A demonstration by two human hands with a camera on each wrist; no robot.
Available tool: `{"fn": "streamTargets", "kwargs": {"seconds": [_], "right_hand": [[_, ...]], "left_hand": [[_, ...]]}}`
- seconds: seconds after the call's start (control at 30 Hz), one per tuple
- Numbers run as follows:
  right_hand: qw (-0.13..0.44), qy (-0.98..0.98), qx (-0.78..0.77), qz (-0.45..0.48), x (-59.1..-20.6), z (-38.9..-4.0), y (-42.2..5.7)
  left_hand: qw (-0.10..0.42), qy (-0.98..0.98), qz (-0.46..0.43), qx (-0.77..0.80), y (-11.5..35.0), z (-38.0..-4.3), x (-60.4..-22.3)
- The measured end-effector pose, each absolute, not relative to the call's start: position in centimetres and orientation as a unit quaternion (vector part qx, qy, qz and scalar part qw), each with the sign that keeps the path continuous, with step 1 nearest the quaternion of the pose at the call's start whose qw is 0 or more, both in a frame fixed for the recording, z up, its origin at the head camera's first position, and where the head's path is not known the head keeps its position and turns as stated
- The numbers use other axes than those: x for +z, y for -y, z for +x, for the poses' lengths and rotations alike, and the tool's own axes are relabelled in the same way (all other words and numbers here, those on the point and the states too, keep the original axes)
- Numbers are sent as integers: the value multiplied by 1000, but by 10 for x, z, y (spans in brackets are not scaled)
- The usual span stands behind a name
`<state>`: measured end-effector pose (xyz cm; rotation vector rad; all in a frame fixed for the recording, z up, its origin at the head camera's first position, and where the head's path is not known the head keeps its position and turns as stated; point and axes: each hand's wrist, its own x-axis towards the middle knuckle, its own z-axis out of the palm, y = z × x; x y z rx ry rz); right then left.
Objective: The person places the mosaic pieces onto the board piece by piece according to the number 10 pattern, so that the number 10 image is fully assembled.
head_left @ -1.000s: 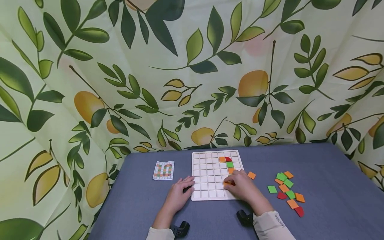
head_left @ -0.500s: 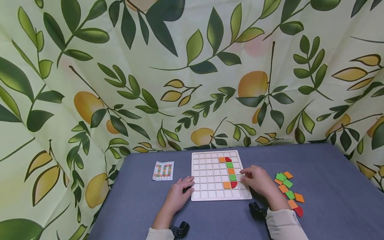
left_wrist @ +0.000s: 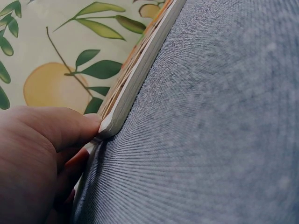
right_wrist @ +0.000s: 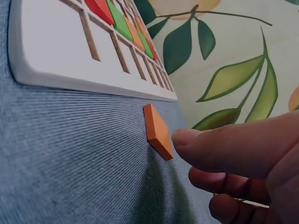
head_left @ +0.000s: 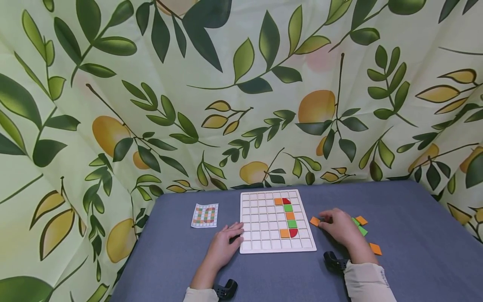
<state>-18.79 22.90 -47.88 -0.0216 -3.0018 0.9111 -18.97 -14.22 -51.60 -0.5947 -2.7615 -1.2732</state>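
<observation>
A white grid board (head_left: 260,226) lies on the table, with orange, green and red tiles set in a bracket-like line on its right half. At the board's left edge rests my left hand (head_left: 224,247); in the left wrist view its thumb (left_wrist: 86,125) touches the board's corner. My right hand (head_left: 339,226) is off the board's right side, beside a loose orange square tile (head_left: 315,221). The right wrist view has that orange tile (right_wrist: 158,133) flat on the cloth, the thumb (right_wrist: 205,147) close to it with a small gap, other fingers bent below.
A small printed pattern card (head_left: 204,215) lies left of the board. Several loose tiles, among them an orange one (head_left: 375,248), are right of my right hand, which partly hides them. A leaf-print curtain (head_left: 226,105) hangs behind the blue-grey tablecloth (head_left: 170,251).
My right hand has moved right, off the board and past its edge, uncovering the lower orange, green and red tiles. The left hand stays at the board's edge.
</observation>
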Motion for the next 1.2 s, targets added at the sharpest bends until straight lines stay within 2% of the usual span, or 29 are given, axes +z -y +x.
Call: {"fn": "streamTargets", "kwargs": {"seconds": [0.2, 0.47, 0.73, 0.93, 1.07, 1.2], "right_hand": [[18, 956, 292, -32, -473, -180, -245], [25, 943, 309, -119, -464, -164, -280], [-40, 929, 325, -171, -464, -159, -298], [-64, 915, 343, -204, -465, -154, -309], [-89, 913, 347, -195, -462, -153, -312], [-79, 918, 348, -171, -455, -150, -316]], "left_hand": [[16, 890, -189, -415, 141, -189, -516], [12, 889, -193, -414, 140, -189, -517], [4, 890, -185, -416, 140, -185, -516], [12, 888, -194, -416, 140, -186, -518], [11, 887, -196, -419, 140, -187, -519], [20, 886, -198, -419, 141, -189, -519]]}}
